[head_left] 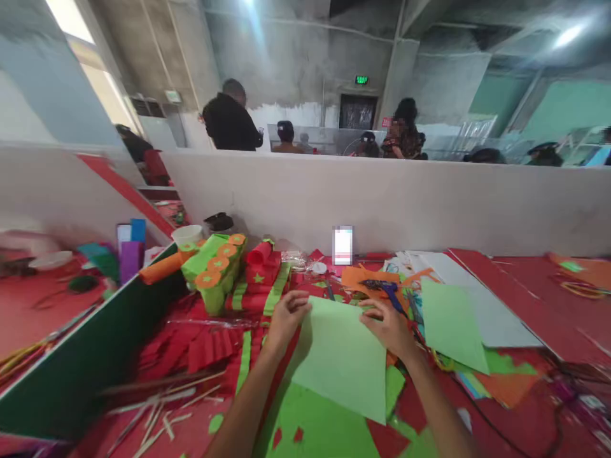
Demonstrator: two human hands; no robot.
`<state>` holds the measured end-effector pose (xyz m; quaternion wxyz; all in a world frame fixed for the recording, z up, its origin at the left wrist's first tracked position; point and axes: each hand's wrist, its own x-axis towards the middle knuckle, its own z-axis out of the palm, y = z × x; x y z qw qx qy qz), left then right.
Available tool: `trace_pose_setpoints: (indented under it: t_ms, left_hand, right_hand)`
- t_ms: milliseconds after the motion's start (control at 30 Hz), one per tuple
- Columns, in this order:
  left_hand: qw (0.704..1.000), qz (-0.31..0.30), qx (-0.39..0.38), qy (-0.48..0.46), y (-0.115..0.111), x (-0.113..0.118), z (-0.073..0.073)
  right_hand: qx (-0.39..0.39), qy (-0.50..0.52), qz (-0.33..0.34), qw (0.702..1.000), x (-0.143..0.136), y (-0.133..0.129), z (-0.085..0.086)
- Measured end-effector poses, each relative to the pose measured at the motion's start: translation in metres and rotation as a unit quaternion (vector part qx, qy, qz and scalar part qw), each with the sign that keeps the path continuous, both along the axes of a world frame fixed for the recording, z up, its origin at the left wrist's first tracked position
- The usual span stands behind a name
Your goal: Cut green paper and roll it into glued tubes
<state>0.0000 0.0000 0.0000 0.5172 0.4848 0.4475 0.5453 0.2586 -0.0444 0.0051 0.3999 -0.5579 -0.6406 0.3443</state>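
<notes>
A pale green sheet of paper point(341, 359) is held up by its far edge, tilted above the table. My left hand point(287, 321) pinches its upper left corner between thumb and fingers. At the upper right, my right hand point(387, 326) grips the same edge with fingers bent. Under the sheet lies a brighter green piece of paper point(315, 423) with small red scraps on it. A blue glue gun point(390, 294) rests just beyond my right hand, on orange paper point(358, 277).
Green and red paper constructions point(214, 267) stand at the left, beside a dark green board point(86, 375). Thin sticks point(160, 407) lie front left. A lit phone point(342, 245) leans against the white partition point(382, 197). Another pale green sheet point(451, 324) and cables are at the right. People are beyond the partition.
</notes>
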Motion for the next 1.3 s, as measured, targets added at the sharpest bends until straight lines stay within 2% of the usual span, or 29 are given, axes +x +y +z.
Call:
trace_pose_setpoints:
  t_ms: [267,400,500,633,733,867,1100,1300]
  left_hand:
    - [1.000,0.002,0.001,-0.006,0.003,-0.001,-0.006]
    - [1.000,0.009,-0.006,-0.029,0.004,-0.004,-0.008]
    - [0.998,0.005,-0.020,-0.064,0.004,-0.004,-0.009]
    - [0.994,-0.030,-0.042,-0.096,0.003,-0.004,-0.010]
    - [0.992,-0.051,-0.055,-0.104,0.003,-0.004,-0.011]
    - [0.993,-0.045,-0.052,-0.099,0.004,-0.004,-0.012]
    - [0.995,-0.042,-0.040,-0.075,0.001,-0.001,-0.009]
    - [0.997,-0.045,-0.030,-0.057,0.000,0.002,-0.005]
  right_hand:
    - [0.011,0.005,0.014,1.000,0.003,0.006,-0.003]
    - [-0.022,0.094,0.045,0.994,0.005,0.003,-0.001]
    - [-0.044,0.196,0.069,0.977,0.007,0.000,0.001]
    - [-0.066,0.262,0.103,0.957,0.007,-0.002,0.000]
    - [-0.061,0.230,0.075,0.968,0.007,0.001,-0.003]
    - [-0.027,0.175,0.021,0.984,0.006,0.005,-0.004]
    - [0.032,0.080,-0.029,0.996,-0.001,0.003,0.001]
    - [0.041,0.090,-0.044,0.994,-0.006,0.003,-0.003]
